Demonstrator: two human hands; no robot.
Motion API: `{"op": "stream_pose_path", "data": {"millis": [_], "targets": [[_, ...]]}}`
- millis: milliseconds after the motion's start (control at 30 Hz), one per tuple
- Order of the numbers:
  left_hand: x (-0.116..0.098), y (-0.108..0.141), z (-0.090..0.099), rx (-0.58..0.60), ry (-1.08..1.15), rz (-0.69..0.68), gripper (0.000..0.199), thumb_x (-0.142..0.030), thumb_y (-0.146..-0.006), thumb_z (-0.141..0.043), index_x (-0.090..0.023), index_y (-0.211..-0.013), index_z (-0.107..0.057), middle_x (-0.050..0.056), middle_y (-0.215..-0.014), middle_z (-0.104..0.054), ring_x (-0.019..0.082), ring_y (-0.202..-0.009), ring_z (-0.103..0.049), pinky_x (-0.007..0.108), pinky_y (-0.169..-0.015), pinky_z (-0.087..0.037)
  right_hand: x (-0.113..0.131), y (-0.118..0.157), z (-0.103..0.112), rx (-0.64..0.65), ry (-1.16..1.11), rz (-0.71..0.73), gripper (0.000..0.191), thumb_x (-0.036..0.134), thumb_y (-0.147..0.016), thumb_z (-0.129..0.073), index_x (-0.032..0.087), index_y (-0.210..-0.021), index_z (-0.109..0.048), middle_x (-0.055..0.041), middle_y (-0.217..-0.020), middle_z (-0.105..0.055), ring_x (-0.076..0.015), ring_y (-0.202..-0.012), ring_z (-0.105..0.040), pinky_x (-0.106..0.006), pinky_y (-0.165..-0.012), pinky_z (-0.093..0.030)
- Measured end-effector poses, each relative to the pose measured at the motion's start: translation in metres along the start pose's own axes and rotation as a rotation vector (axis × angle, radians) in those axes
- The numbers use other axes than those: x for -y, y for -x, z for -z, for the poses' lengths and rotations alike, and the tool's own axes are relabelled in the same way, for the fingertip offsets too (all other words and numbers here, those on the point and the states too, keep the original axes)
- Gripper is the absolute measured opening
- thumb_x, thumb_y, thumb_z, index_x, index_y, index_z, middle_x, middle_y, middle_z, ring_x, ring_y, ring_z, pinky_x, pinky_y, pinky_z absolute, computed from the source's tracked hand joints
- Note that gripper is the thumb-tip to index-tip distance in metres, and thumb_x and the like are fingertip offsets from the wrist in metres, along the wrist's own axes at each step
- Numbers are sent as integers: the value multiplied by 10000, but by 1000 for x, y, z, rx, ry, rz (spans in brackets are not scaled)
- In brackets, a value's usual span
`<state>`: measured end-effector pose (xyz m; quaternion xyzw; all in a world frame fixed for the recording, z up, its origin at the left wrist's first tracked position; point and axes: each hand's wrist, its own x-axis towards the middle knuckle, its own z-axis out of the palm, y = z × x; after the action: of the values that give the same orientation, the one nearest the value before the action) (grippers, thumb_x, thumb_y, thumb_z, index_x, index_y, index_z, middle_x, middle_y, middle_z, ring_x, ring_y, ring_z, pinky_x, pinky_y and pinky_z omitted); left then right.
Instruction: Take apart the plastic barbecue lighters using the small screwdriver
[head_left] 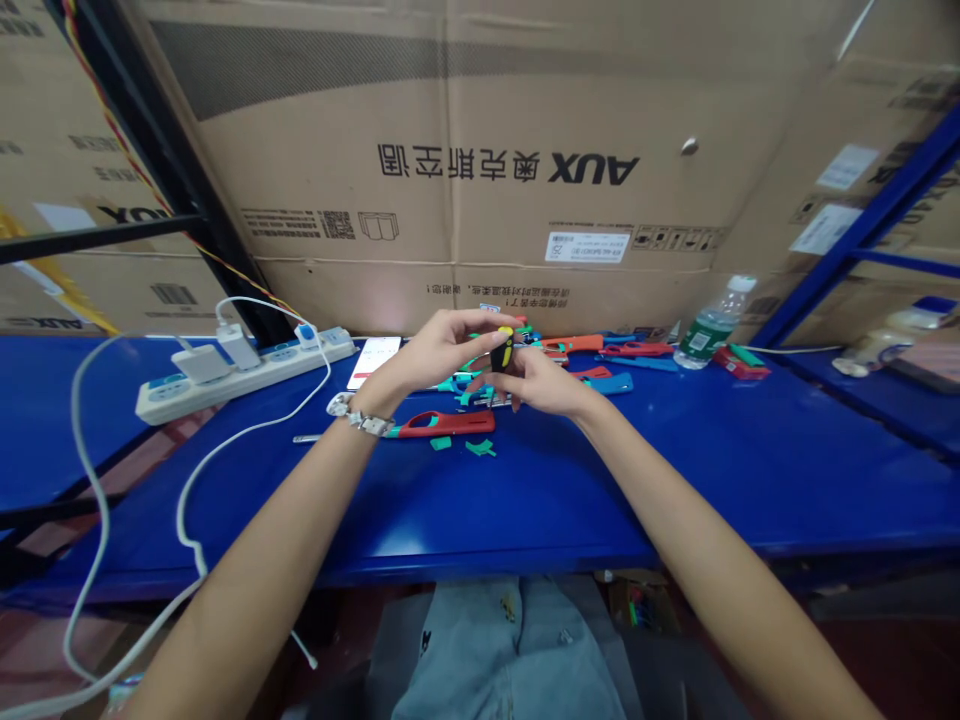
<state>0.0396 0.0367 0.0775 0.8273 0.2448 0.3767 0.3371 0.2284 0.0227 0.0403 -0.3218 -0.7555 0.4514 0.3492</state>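
Note:
Above the middle of the table my left hand (454, 342) and my right hand (546, 380) meet around a small screwdriver (502, 350) with a black-and-yellow handle. It stands roughly upright. Fingers of my left hand close on the handle's upper part; the right thumb and fingers pinch it lower down. Its lower end is hard to make out behind the fingers. Just below my hands lies a red-and-teal long-nosed lighter (442, 425), its metal tube pointing left. Small green plastic pieces (480, 448) lie in front of it.
Several more coloured lighters (577, 343) lie behind my hands. A phone (375, 360) and a white power strip (247, 372) with cables are at the left. A water bottle (709, 325) stands at the right, beside a red box (742, 363). Cardboard (450, 100) walls the back.

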Motion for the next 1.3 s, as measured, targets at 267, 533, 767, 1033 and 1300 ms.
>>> {"op": "stream_pose_path", "data": {"millis": [267, 533, 767, 1033, 1300], "targets": [[21, -1, -24, -359, 92, -84, 329, -432, -773, -829, -176, -820, -627, 37, -832, -696, 136, -732, -641, 283, -674, -532, -14, -1, -18, -326, 18, 101, 388, 451, -701, -858, 207, -908, -638, -7, -749, -630, -140, -610, -551, -263, -461, -487], [13, 7, -29, -426, 6, -129, 279, -469, -919, -675, -208, -1004, -722, 63, -981, -744, 184, -930, -691, 298, -799, -551, -8, 2, -17, -280, -34, 24, 401, 505, -709, -845, 204, -774, -588, -13, -687, -656, -175, -568, -641, -269, -424, -485], [17, 15, -24, -357, -10, -127, 288, -436, -978, -595, -223, -1061, -770, 68, -1036, -772, 202, -943, -712, 326, -815, -566, -6, 6, -4, -67, -40, 12, 397, 521, -813, -749, 162, -968, -678, -48, -757, -704, -182, -614, -686, -248, -439, -474], [11, 8, -33, -388, 94, -99, 294, -450, -969, -603, -207, -981, -770, 79, -937, -768, 166, -783, -691, 281, -645, -544, -7, 3, -8, 35, -71, 26, 369, 530, -822, -732, 171, -897, -694, -23, -681, -663, -154, -545, -622, -265, -451, -462], [19, -2, -39, -673, 79, -126, 303, -358, -754, -851, -187, -705, -606, 3, -749, -691, 101, -637, -579, 251, -609, -475, -19, 0, -26, -524, 113, 126, 434, 490, -702, -837, 212, -668, -506, 20, -652, -563, -120, -559, -496, -283, -543, -425]]}}
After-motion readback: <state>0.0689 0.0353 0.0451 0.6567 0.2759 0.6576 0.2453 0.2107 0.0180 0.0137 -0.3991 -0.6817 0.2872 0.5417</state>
